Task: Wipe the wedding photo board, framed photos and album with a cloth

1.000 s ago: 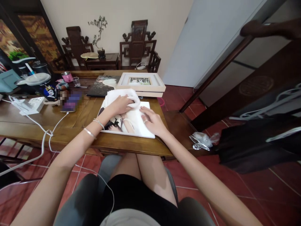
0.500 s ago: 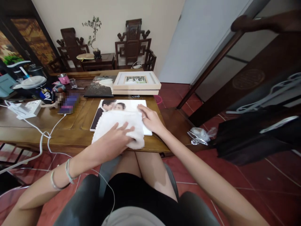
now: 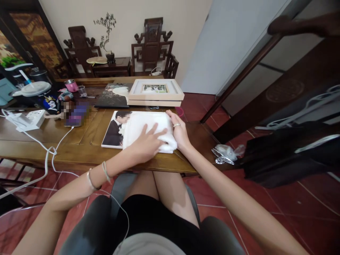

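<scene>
Wiping step: open left hand (image 3: 145, 144) presses cloth (image 3: 148, 129) flat on photo (image 3: 114, 130), open right hand (image 3: 180, 132) steadying its edge; next, I judge, an even sweep.

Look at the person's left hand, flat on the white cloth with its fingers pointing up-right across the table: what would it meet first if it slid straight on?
Probably the right hand, which rests at the white cloth's far-right edge, just beyond the left hand.
</scene>
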{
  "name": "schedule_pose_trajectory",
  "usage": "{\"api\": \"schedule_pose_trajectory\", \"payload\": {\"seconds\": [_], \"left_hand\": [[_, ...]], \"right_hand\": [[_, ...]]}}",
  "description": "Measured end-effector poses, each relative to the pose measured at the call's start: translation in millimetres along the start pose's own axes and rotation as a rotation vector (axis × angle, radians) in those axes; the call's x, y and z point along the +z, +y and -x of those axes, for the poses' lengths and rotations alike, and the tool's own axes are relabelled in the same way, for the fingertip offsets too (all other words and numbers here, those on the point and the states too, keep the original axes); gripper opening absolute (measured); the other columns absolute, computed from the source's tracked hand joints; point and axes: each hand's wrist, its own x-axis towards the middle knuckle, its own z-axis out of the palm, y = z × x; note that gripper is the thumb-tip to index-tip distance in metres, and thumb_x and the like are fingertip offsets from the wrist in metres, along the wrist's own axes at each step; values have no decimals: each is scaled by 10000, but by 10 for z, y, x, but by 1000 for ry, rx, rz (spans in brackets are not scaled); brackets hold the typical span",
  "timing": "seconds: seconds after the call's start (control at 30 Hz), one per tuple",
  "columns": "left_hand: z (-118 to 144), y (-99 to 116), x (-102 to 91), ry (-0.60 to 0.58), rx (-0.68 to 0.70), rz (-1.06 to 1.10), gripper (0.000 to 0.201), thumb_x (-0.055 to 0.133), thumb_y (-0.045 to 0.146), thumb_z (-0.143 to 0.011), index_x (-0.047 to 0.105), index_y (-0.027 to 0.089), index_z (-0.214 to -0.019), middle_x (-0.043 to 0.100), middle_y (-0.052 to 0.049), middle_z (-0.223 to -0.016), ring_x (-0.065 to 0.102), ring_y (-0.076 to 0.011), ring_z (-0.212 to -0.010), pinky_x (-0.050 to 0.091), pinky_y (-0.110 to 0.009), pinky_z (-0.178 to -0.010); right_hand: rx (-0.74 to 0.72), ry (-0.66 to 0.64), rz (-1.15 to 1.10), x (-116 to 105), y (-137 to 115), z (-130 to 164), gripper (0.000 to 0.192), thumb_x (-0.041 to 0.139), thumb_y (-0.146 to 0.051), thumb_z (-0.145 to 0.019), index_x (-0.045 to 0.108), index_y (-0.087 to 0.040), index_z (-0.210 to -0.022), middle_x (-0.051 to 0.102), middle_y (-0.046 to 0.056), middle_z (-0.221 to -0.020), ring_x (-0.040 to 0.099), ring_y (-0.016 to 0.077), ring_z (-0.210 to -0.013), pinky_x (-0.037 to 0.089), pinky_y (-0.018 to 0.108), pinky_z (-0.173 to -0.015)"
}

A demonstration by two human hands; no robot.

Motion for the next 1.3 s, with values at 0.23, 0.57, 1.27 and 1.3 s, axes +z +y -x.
{"api": "schedule_pose_trajectory", "payload": {"seconds": [0.23,0.57,1.27,1.3], "left_hand": [[515,202,-145,6,35,-35,357,430,87,-918,618,188,-1205,504,-111,-1435,401,-324,-1371,414,-517,-1039],[-448,-916,-164,192,-79,249,276,423,178,-925,663,111,-1046,699,-128,-1061,633,-229,-977,460,-338,-897],[642,-1299,77,152,-295,59,338,362,207,-957,648,153,-1128,644,-135,-1257,546,-275,-1235,427,-428,-1033],[722,-1275,102,140,-318,34,339,358,205,-957,641,163,-1140,617,-128,-1305,505,-285,-1287,415,-455,-1049]], "right_hand": [[-6,-85,77,6,55,1,417,485,-482,-906,656,-222,-1184,639,69,-1305,566,245,-1238,395,448,-1090],[-261,-314,519,34,17,51,338,499,-187,-830,697,-228,-1101,644,75,-1288,516,250,-1281,374,498,-1108],[-265,-360,464,32,44,59,333,490,-233,-876,686,-235,-1144,619,79,-1329,498,237,-1314,356,500,-1126],[-261,-361,463,32,46,59,332,494,-233,-875,685,-243,-1146,619,73,-1330,498,237,-1315,353,503,-1127]]}}
